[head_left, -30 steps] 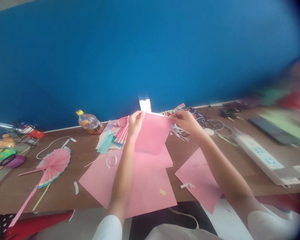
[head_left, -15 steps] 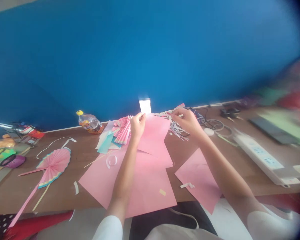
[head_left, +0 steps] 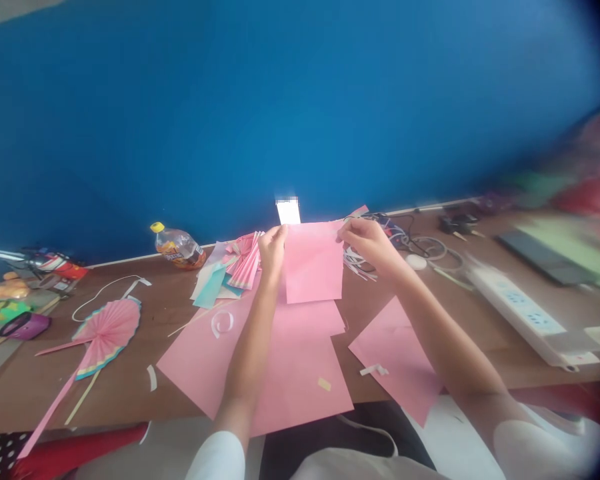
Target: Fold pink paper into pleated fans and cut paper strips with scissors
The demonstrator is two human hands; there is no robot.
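Note:
A pink sheet of paper hangs between my two hands above the table. My left hand pinches its upper left corner, and my right hand pinches the upper right corner. Larger pink sheets lie flat underneath, with a curled white paper strip and a small cream piece on them. Beside my left hand sits a pleated pink paper fan on pale and turquoise papers. Thin white paper strips are heaped behind my right hand, partly hidden by it.
Another pink sheet lies to the right, near a white power strip. At left are a round pink fan, a purple roll-shaped object and a bottle with a yellow cap. A blue wall rises behind the table.
My right hand has moved slightly left and taken hold of the pink sheet's upper right corner. The sheet, earlier held by my left hand alone, now hangs squarely between both hands.

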